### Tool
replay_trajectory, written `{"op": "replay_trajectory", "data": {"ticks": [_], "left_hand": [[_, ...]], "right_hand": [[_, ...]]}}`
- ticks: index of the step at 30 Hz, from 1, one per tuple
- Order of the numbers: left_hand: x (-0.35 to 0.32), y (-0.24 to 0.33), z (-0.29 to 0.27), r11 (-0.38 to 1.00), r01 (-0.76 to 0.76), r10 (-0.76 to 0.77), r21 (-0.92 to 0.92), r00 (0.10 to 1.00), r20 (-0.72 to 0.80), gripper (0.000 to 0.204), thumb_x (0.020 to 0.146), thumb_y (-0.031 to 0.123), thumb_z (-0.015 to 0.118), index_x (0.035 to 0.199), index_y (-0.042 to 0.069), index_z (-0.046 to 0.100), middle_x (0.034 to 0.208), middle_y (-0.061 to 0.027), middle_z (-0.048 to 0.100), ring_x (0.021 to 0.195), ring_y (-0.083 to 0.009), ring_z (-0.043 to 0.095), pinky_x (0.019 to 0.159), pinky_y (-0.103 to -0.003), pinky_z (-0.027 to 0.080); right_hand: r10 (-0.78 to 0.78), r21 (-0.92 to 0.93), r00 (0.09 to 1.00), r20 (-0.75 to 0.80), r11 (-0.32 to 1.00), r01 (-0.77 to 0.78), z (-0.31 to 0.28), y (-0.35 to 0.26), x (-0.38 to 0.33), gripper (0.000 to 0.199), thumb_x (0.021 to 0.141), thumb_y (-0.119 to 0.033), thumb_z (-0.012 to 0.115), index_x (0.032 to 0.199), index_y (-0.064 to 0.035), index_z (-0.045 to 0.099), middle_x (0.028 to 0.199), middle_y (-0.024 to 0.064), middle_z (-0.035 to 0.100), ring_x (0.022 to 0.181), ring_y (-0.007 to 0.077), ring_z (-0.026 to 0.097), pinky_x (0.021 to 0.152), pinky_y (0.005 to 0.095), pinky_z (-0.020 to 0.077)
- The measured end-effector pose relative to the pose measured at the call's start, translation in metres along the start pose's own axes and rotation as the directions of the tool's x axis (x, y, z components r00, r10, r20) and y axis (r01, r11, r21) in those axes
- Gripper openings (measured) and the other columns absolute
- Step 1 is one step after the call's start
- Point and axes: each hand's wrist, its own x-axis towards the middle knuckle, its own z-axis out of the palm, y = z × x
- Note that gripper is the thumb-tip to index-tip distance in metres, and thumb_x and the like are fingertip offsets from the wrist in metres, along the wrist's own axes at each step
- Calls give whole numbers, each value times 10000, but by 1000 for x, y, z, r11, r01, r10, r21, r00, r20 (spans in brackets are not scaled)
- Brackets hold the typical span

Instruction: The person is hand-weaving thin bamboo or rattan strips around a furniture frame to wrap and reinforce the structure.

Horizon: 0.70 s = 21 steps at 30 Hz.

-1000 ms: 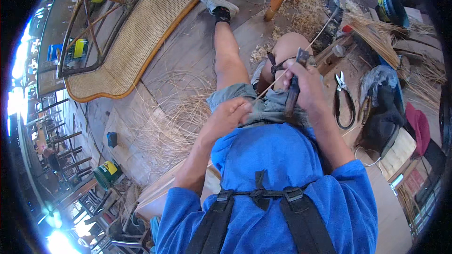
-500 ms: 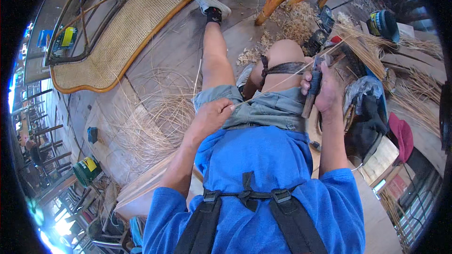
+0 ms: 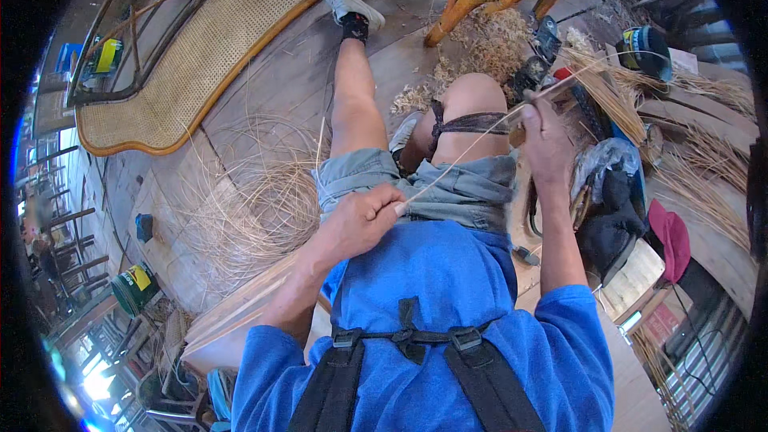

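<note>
A thin pale rattan strip (image 3: 462, 154) runs slantwise across my lap and over my right thigh. My left hand (image 3: 364, 220) is closed in front of my belly and pinches the strip's near part. Farther up, my right hand (image 3: 548, 144) is closed around the strip beside my right knee, where a black band (image 3: 472, 123) is tied around the leg. The strip goes on past my right hand and its end curves toward the upper right. The wrapped-handle tool seen earlier in my right hand is mostly hidden behind the fingers now.
Loose rattan strips (image 3: 248, 200) lie tangled on the floor at left. A woven cane panel (image 3: 216, 48) with an orange frame is behind them. Shavings (image 3: 488, 48) lie under a wooden chair frame (image 3: 460, 12). Bundled strips (image 3: 608, 92), a dark tub (image 3: 646, 52) and a red cap (image 3: 670, 240) are at right.
My right hand has turned and moved slightly, hiding the dark-handled tool that showed in it before. The strip's far end now extends farther to the upper right. My left hand keeps its pinch.
</note>
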Motion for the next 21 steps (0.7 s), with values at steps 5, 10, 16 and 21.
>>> {"op": "replay_trajectory", "data": {"ticks": [5, 10, 16, 21], "left_hand": [[-3, 4, 5, 998, 34, -33, -45, 999, 28, 196, 867, 183, 499, 930, 10, 565, 708, -110, 565, 628, -145, 530, 600, -292, 435], [-41, -15, -13, 965, 181, -203, -189, 973, -108, 191, 889, 177, 474, 932, 20, 572, 697, -10, 532, 621, -73, 473, 573, -234, 408], [22, -24, -9, 831, 159, -192, -533, 981, -6, 202, 900, 192, 466, 1006, 35, 535, 681, 28, 479, 565, -47, 440, 485, -185, 365], [59, -15, -5, 808, 134, -159, -573, 987, 6, 189, 907, 201, 458, 991, 55, 544, 716, 38, 503, 584, -39, 457, 495, -185, 393]], "right_hand": [[-350, -193, 932, 95, 912, 362, 8, 12, 0, 333, 894, -308, 455, 1174, -138, 517, 951, 150, 588, 865, 318, 570, 764, 365, 442], [-192, -475, 976, 106, 853, 219, -37, 127, 75, 380, 904, -330, 388, 1032, -24, 574, 962, 217, 583, 875, 380, 558, 782, 457, 426], [140, -689, 925, 354, 708, 156, -50, 167, 80, 397, 892, -329, 388, 895, 26, 565, 794, 217, 589, 780, 396, 559, 693, 453, 432], [314, 34, 754, 576, 913, -406, -24, 25, 12, 361, 856, -369, 484, 946, -40, 605, 593, -17, 453, 471, 63, 393, 442, 208, 329]]}}
